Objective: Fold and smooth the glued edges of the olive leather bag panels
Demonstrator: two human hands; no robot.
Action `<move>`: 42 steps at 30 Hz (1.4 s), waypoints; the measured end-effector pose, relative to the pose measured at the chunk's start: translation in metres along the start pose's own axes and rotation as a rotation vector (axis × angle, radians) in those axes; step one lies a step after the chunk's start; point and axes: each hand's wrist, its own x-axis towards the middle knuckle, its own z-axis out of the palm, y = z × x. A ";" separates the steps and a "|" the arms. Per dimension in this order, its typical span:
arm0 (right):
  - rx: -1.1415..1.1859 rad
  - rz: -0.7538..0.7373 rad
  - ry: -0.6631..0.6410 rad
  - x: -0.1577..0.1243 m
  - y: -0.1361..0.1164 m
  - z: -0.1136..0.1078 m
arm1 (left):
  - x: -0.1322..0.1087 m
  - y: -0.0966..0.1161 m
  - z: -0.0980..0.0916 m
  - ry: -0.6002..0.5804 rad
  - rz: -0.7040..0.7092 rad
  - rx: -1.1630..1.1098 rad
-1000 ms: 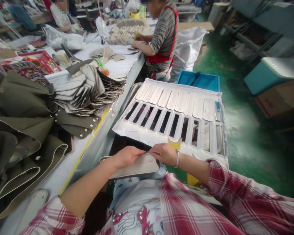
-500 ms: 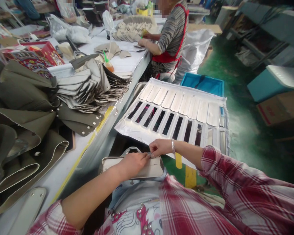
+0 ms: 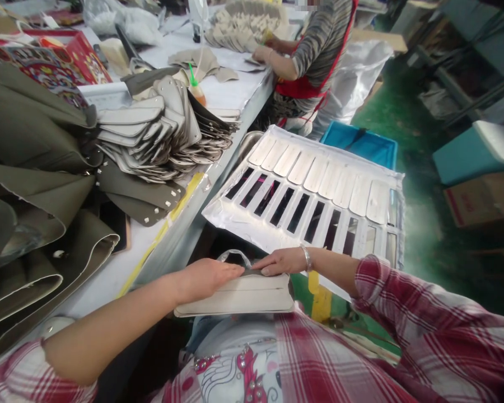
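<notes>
Pressing down flat, the left hand (image 3: pixel 208 275) lay with its fingers straight and together on the top of a cream-coloured, flat leather flap piece (image 3: pixel 239 295), which rested on the person's lap just in front of the plaid shirt. The right hand (image 3: pixel 282 261) was also spread flat, palm down, with its fingertips touching the far edge of the same piece; a silver bracelet (image 3: pixel 307 258) sat on its wrist. Neither hand was pinching anything. A thin curved metal ring (image 3: pixel 235 256) showed just behind the piece, between the two hands.

Beyond the hands stood a white slotted drying rack (image 3: pixel 243 215), with a row of pale oblong leather tabs (image 3: pixel 319 174) lying across its far half. To the left, the long white table (image 3: pixel 231 92) carried a fanned stack of grey-cream flap pieces with metal studs (image 3: pixel 163 137), and beside it large olive-green folded leather panels (image 3: pixel 33 151). A red patterned box (image 3: pixel 50 59) stood further back on the table. At the far end of the table another person in a striped top and a red apron (image 3: pixel 315 56) had their own hands on beige pieces. A blue plastic crate (image 3: pixel 361 146) sat on the green floor behind the rack.
</notes>
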 end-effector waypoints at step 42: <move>-0.466 -0.371 0.295 0.017 0.011 0.019 | -0.047 0.038 0.016 0.269 -0.318 0.668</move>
